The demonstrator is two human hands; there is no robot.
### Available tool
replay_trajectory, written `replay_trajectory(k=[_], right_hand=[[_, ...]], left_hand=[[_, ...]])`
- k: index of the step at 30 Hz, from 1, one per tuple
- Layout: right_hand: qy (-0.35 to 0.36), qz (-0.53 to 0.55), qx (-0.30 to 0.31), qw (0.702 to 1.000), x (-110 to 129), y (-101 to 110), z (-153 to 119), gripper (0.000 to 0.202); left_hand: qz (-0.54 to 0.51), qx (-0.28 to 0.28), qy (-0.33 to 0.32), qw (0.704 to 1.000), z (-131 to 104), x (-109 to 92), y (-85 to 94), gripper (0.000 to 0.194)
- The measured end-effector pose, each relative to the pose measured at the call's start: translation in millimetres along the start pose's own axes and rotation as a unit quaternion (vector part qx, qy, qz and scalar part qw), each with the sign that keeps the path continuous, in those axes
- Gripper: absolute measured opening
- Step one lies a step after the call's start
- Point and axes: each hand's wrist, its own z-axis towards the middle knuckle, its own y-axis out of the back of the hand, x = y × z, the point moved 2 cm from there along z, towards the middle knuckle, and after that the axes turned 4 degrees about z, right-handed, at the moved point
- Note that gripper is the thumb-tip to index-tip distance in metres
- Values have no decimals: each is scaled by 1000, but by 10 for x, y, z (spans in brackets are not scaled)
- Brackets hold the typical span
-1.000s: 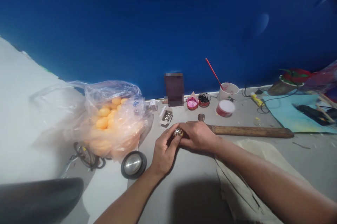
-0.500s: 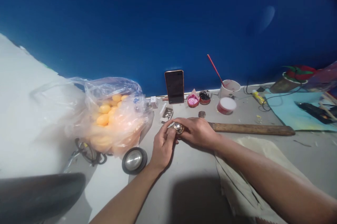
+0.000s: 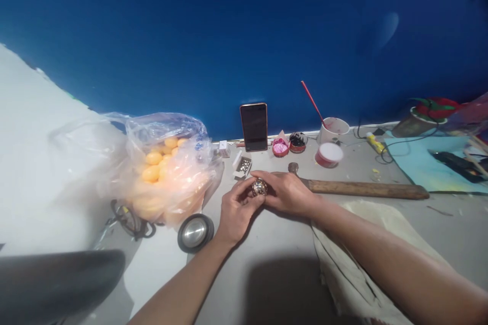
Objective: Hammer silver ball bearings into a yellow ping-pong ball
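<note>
A small shiny metallic ball point(image 3: 260, 187) is held between both hands at the centre of the view. My left hand point(image 3: 237, 213) grips it from the left, its thumb and fingers closed round its edge. From the right, my right hand point(image 3: 287, 193) holds the same ball with bent fingers. Just beyond them lies a small open box point(image 3: 242, 166) of shiny bits. A hammer point(image 3: 366, 188) with a wooden handle lies to the right, its head partly behind my right hand.
A plastic bag of yellow-orange things point(image 3: 163, 172) and a round metal lid point(image 3: 195, 233) are left. Behind stand a phone point(image 3: 254, 126), small pots point(image 3: 280, 147) and a white cup point(image 3: 333, 130). A pale cloth point(image 3: 366, 254) lies under my right forearm.
My left thumb has shifted right and down along the ball, leaving more of the ball showing. The camera view has moved slightly.
</note>
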Motion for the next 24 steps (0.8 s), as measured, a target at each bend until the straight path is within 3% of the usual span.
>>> replay_trajectory(k=[17,24], right_hand=[[-12,27,16,999,36,4,-10,67],[-10,16,37,999,35,-6,-7,72]], left_hand=[[-69,-3,-5,998,46,-35,27,25],[-46,-13,-20,999,54,-38,27,23]])
